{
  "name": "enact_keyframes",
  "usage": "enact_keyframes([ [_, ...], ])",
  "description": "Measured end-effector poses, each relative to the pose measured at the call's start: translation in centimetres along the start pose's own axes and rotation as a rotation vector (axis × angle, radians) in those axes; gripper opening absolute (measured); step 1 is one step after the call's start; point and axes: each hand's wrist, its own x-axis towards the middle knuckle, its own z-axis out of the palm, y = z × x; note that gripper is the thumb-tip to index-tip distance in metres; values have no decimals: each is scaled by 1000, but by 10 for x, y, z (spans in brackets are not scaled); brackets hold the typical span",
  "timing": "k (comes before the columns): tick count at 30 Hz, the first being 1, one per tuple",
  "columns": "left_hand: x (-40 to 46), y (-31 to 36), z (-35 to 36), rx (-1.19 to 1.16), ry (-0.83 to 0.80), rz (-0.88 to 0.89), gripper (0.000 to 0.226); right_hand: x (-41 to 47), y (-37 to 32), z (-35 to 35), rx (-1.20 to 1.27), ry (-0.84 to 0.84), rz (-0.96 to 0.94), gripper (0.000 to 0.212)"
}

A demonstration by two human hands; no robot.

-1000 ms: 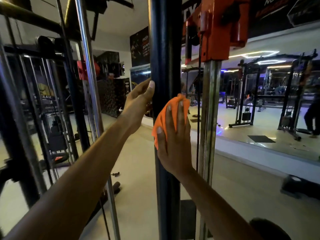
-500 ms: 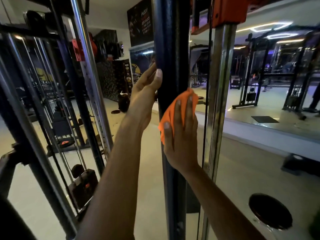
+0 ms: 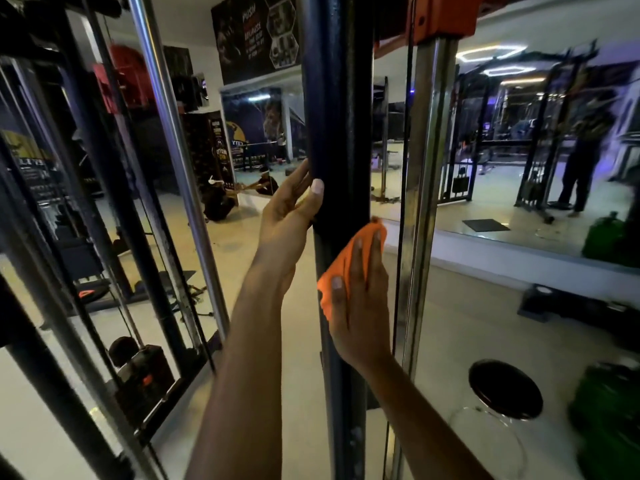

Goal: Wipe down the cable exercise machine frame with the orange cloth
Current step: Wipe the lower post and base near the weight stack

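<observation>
Head view: orange cloth [image 3: 341, 268] mostly under right hand [image 3: 360, 306].

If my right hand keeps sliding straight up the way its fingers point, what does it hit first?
Probably nothing soon: the right hand, pressing the orange cloth, has bare black post above it. The orange bracket sits beside the post.

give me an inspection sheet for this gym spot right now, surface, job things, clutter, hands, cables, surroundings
Surface: black upright post of the machine frame, painted, upright.
Job's things: orange cloth pressed flat against the post.
Clutter: round black stool on the floor at lower right; green object beside it, blurred.
Hands: right hand presses the cloth with straight fingers; left hand rests open against the post's left edge, higher up.
Cables: thin black cable runs vertically between post and chrome column.
Surroundings: wall mirror, other gym machines.
</observation>
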Motion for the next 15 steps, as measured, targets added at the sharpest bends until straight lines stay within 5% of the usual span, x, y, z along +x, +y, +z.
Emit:
enact_keyframes([
  [3,-9,-4,-4,13,-51,-64,43,-27,9,14,-24,3,88,71],
  [9,-16,-9,-8,4,-48,-136,32,37,-26,3,-56,90,-55,70],
  [15,-27,-35,-11,-22,-77,-114,49,-29,5,21,-108,71,-15,72],
])
